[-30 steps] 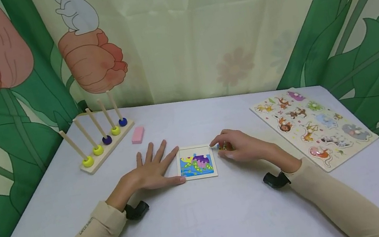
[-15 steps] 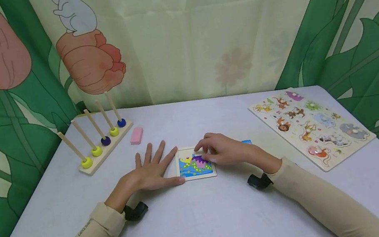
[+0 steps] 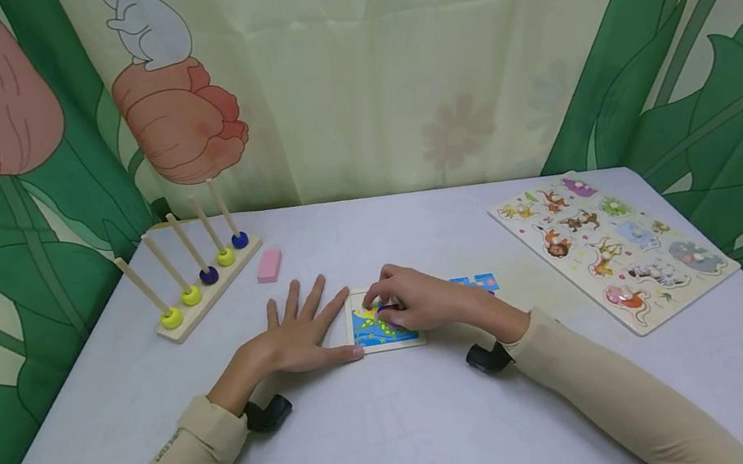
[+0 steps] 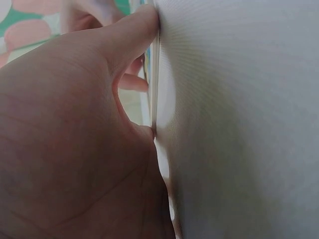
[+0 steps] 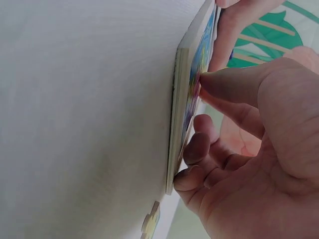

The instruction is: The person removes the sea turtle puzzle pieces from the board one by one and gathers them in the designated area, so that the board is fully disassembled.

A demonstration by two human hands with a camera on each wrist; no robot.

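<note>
Near the table's (image 3: 408, 441) middle, the flat, spread left hand (image 3: 300, 336) steadies the puzzle board (image 3: 386, 336). The right hand (image 3: 414, 303) presses, seemingly pinching, a piece into it; seating needs slight alignment.

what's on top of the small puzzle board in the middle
The right hand lies over the small puzzle board, fingertips pressing a purple piece. Blue and yellow picture parts show. Whatever lies under the hand is hidden.

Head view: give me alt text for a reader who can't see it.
A right hand pinches a piece onto a small picture puzzle while the left hand lies flat beside it. Loose pieces, an animal puzzle board and a peg rack share the table.
</note>
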